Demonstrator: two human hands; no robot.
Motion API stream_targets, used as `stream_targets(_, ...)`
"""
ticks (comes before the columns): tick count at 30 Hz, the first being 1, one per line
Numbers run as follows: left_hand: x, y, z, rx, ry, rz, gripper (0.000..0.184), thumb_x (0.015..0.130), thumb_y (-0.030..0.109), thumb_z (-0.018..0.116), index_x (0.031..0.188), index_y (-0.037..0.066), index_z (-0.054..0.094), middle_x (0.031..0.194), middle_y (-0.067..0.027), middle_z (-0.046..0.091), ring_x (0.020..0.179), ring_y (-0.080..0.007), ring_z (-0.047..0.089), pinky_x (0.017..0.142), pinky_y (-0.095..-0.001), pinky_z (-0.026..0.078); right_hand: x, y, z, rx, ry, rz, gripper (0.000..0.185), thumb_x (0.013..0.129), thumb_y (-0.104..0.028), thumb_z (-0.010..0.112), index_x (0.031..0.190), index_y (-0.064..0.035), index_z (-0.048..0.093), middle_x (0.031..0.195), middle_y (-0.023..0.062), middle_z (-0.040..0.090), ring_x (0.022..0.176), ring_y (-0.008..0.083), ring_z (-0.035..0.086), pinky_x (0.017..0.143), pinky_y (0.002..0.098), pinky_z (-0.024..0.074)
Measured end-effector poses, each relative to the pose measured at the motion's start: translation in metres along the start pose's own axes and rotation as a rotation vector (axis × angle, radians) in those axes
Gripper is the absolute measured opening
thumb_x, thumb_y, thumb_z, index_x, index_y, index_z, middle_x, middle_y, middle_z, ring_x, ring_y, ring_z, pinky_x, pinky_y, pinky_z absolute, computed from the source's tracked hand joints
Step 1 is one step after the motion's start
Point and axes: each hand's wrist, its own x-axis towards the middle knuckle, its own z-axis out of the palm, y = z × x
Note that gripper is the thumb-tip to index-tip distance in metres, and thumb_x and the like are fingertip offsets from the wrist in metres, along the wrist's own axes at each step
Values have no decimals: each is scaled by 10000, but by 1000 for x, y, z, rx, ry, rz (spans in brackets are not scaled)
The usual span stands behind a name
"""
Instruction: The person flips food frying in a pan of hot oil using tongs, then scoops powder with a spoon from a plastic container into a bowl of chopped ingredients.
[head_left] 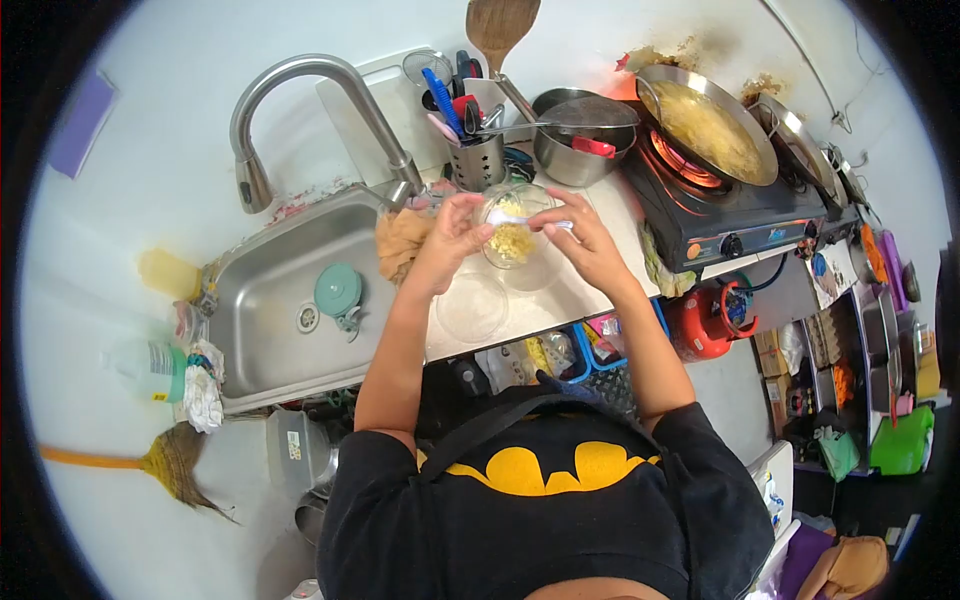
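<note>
- The left hand, at the centre of the frame, has its thumb and fingers closed on the left side of a clear bowl.
- The right hand, just right of it, pinches a pale spoon; whether its fingers also touch the bowl is hard to tell.
- The spoon's tip is partly lost in glare and among the pale yellow bits in the bowl.
- The bits look finely chopped and moist, some in an upper clump and more in a lower one.
- The bowl is see-through, and its outline blurs into other clear rims around it, so its exact shape is uncertain.
- The bowl lies between the two hands, above the pale counter.
- Below it, on the counter, is a clear round dish, its edges faint.
- A tan cloth lies just left of the left hand, by the sink.
- At upper right, a pan of bubbling yellow liquid sits on the stove; other pans behind it are partly hidden.
</note>
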Motion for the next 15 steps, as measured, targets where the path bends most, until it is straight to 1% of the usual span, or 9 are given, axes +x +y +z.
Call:
stream_targets(2,2,-7,-1,46,15,45,531,848,210,721,1272,89,425,1222,-60,481,1110,-169,463,930,-332,414,-1,3,5,7,-27,1,198,934,-251,558,1031,-128,679,1114,42,655,1293,314,426,1104,519,219)
stream_targets(5,5,-10,-3,119,47,85,520,847,212,720,1269,84,444,1242,-67,464,1160,-181,430,976,-335,377,-9,8,-2,-199,-50,20,194,928,-255,562,1028,-139,681,1106,35,659,1276,300,444,1105,522,219)
stream_targets(6,5,-11,-4,144,60,91,516,847,214,719,1268,83,450,1250,-71,458,1178,-186,419,992,-337,364,-10,5,-3,-187,-39,14,194,926,-255,564,1027,-139,682,1101,33,660,1274,294,445,1106,519,218)
stream_targets(8,6,-16,-7,170,25,102,515,848,225,718,1267,81,455,1260,-71,456,1191,-199,418,1001,-347,362,-11,-1,-7,-163,-16,1,193,921,-254,568,1025,-139,683,1093,30,661,1272,283,449,1109,513,216)
stream_targets(11,4,-11,0,221,-20,99,516,850,236,714,1268,77,456,1277,-74,450,1200,-217,422,1003,-357,368,-3,-16,-7,-269,-23,-103,190,913,-246,572,1022,-140,685,1078,32,664,1257,280,458,1108,501,216)
stream_targets(15,3,-9,3,359,12,142,509,852,242,709,1267,77,463,1266,-69,456,1195,-215,433,979,-348,392,-8,-10,-7,-328,-27,-77,187,906,-227,578,1033,-138,683,1071,48,662,1233,283,469,1091,481,240)
